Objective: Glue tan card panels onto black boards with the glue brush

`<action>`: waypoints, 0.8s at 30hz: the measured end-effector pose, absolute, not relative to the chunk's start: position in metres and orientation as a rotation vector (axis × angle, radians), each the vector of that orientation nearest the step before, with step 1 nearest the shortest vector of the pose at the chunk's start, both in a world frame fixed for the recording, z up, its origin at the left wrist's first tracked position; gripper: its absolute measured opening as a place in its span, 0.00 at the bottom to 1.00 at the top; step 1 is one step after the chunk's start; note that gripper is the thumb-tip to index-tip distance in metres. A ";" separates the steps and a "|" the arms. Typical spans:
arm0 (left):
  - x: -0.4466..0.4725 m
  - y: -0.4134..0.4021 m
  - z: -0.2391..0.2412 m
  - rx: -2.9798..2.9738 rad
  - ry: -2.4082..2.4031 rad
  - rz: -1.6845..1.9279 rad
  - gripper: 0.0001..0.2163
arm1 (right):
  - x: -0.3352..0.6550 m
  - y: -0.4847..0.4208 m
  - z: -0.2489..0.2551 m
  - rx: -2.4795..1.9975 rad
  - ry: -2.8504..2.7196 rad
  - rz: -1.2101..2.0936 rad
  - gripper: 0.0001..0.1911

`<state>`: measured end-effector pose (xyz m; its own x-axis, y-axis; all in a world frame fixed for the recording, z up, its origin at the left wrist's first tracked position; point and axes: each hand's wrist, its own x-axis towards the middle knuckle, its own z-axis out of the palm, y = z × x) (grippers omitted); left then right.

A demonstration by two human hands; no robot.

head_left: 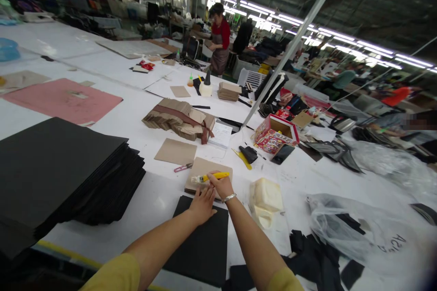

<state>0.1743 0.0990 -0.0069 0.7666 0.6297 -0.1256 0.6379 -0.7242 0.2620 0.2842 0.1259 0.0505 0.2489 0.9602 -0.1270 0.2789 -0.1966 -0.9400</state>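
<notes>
My right hand [221, 185] is closed around a yellow-handled brush [218, 175]; its pale tip lies over the top of a small stack of brown cardboard pieces [208, 165]. My left hand [204, 204] rests flat with fingers stretched, its fingertips at the near edge of that stack and its palm over black sheets [201, 248]. Pink-handled thread snips [182, 168] lie beside the stack's left edge. Behind them is a single brown cardboard piece [175, 151]. To the right of my right hand stands a cut-open, cream plastic jug [267, 195].
A tall pile of black sheets [58, 168] occupies the left. Beyond my hands are a tied bundle of cardboard pieces [174, 118], a red patterned box [273, 134] and a phone [282, 154]. A plastic bag [368, 232] lies right. A metal pole [293, 47] rises behind; a person [220, 38] stands farther back.
</notes>
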 end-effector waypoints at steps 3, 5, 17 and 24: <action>0.172 0.105 -0.010 2.646 0.978 -0.071 0.33 | 0.279 0.149 0.038 -1.669 -1.289 1.104 0.10; 0.171 0.107 -0.011 2.636 0.949 -0.074 0.34 | 0.282 0.165 0.030 -1.669 -1.361 1.157 0.07; 0.176 0.108 -0.031 2.665 0.941 -0.110 0.36 | 0.334 0.222 -0.003 -1.960 -1.040 0.785 0.10; 0.175 0.107 -0.023 2.672 0.931 -0.112 0.34 | 0.421 0.143 0.014 -2.109 -0.894 0.572 0.15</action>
<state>0.1747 0.1073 -0.0228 0.7858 0.5937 -0.1734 0.6179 -0.7412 0.2625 0.4208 0.1429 0.0141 0.6541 0.7492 -0.1037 0.4083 -0.4651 -0.7855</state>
